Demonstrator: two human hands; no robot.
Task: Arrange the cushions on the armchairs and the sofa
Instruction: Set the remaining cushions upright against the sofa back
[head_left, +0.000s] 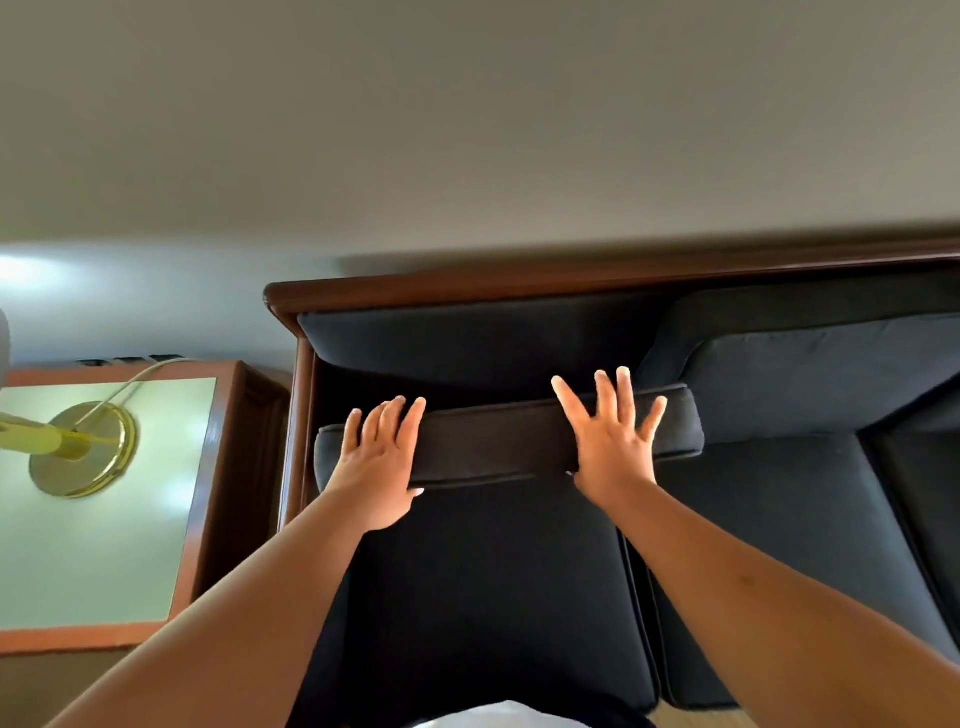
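Note:
A dark navy back cushion (498, 439) stands on the left seat of the sofa (467, 291), leaning away from the wooden back rail with a dark gap behind it. My left hand (382, 462) lies flat on its left part, fingers spread. My right hand (613, 441) presses flat on its right part, fingers wide apart. Neither hand grips it. Another navy back cushion (821, 374) rests against the sofa back to the right. The seat cushion (488, 587) lies below my arms.
A wooden side table (104, 545) with a pale glass top stands left of the sofa, carrying a brass lamp base (83, 449) and its cord. A plain wall rises behind. Another seat cushion (769, 530) lies to the right.

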